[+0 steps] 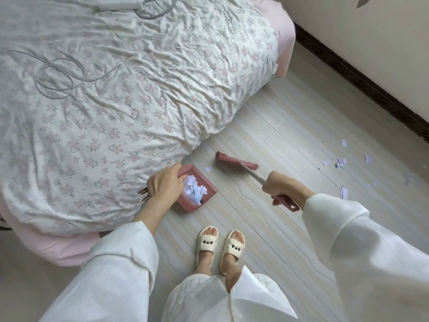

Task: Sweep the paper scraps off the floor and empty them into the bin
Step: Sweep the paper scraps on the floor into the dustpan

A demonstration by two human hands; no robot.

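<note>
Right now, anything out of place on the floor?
Yes. Paper scraps lie scattered on the floor towards the wall, apart from the dustpan, which already holds some. One scrap sits beside the broom head.

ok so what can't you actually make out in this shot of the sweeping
All from the head view:
- The bin: not in the frame at all.
- Dustpan: its handle and rear are covered by the left hand.
- Broom: part of the handle is hidden inside the right hand.
- Scattered scraps: too small to count, and the frame's right edge may cut off more.
- Floor under the bed: hidden by the overhanging sheet.
</note>
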